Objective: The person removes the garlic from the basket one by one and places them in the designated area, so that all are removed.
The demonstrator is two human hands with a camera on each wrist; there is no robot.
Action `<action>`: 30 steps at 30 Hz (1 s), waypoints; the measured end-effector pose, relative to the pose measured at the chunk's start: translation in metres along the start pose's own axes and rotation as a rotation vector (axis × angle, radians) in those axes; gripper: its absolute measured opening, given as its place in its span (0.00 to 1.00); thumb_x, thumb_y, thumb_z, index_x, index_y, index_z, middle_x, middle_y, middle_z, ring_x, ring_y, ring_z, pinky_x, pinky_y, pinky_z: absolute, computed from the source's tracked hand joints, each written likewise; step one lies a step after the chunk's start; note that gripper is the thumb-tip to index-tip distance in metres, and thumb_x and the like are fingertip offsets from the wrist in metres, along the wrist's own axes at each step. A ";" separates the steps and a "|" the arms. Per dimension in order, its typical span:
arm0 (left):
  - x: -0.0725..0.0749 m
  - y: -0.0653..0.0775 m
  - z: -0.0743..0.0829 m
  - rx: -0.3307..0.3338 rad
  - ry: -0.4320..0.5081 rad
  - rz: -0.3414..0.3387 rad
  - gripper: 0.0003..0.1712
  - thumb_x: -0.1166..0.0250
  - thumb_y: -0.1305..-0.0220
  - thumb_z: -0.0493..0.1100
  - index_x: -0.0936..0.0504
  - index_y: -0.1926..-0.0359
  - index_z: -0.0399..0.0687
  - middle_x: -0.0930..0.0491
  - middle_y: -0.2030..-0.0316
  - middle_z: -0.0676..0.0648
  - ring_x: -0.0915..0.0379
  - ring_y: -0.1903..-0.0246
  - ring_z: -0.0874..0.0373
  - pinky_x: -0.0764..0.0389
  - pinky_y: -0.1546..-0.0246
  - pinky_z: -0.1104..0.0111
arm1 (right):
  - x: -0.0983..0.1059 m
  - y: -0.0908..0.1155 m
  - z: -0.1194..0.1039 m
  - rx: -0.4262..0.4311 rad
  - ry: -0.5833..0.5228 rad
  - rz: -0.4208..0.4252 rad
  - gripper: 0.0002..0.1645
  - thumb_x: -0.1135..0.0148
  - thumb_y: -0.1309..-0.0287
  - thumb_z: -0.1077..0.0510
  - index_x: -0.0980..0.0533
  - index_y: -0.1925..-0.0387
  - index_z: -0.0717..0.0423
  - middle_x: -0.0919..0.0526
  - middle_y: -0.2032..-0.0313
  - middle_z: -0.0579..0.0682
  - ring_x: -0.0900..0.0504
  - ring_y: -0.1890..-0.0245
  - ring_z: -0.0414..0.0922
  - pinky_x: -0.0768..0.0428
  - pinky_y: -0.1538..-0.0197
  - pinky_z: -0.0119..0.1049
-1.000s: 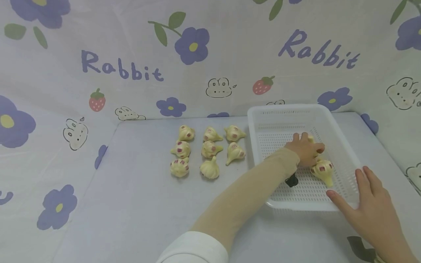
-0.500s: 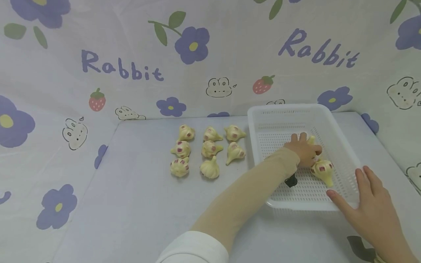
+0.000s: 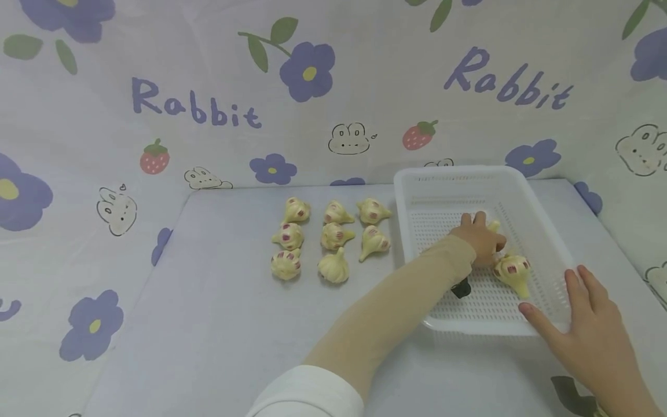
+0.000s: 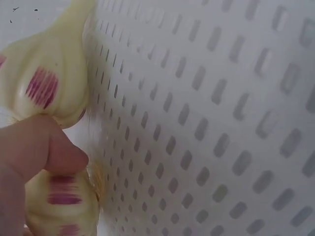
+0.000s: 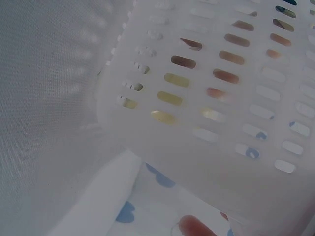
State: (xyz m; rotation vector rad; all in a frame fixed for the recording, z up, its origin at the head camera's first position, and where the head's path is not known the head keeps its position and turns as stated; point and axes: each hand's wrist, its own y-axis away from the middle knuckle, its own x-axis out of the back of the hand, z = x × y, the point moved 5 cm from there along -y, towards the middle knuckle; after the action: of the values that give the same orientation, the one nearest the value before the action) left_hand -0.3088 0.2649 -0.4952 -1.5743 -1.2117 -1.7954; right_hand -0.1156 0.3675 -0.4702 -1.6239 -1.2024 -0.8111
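Inside the white perforated basket (image 3: 458, 172), my left hand (image 3: 478, 240) reaches down and grips a garlic bulb (image 4: 61, 201) with purple patches. In the left wrist view the thumb lies bent across that bulb; the other fingers are mostly out of sight. Right beside it is a second garlic bulb (image 3: 513, 272), its stem pointing toward me in the head view. My right hand (image 3: 591, 324) rests at the basket's near right corner, thumb and fingers spread and fairly straight. The right wrist view mainly looks at the basket's slotted wall (image 5: 197, 132), with one fingertip (image 5: 194, 226) below.
Left of the basket, several more garlic bulbs (image 3: 333, 266) lie in rough rows on the pale tablecloth (image 3: 219, 324). A patterned cloth backdrop (image 3: 208, 58) rises behind the table. A dark object (image 3: 461, 288) shows below my left wrist.
My left hand has shifted slightly to the left within the basket, and more of a bulb's stem shows beside its fingers. The right hand stays at the corner.
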 end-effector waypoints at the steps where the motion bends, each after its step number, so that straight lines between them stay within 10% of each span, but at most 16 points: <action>1: 0.000 0.000 -0.001 0.002 -0.002 0.001 0.19 0.42 0.29 0.70 0.28 0.39 0.91 0.43 0.36 0.58 0.45 0.42 0.59 0.27 0.60 0.73 | 0.000 0.000 0.000 0.000 0.002 -0.002 0.64 0.36 0.35 0.33 0.51 0.23 0.76 0.51 0.24 0.79 0.40 0.38 0.86 0.40 0.41 0.83; 30: 0.006 0.009 -0.006 -0.033 -0.037 0.095 0.07 0.42 0.25 0.63 0.25 0.50 0.80 0.37 0.44 0.58 0.43 0.48 0.59 0.32 0.55 0.73 | -0.002 0.001 -0.001 -0.029 0.021 -0.016 0.65 0.37 0.35 0.31 0.52 0.23 0.76 0.52 0.24 0.79 0.41 0.36 0.84 0.40 0.38 0.82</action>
State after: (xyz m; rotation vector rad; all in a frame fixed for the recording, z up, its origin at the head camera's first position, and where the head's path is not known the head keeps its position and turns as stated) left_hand -0.3061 0.2566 -0.4861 -1.6621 -1.1102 -1.7412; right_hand -0.1155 0.3659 -0.4715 -1.6278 -1.1949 -0.8573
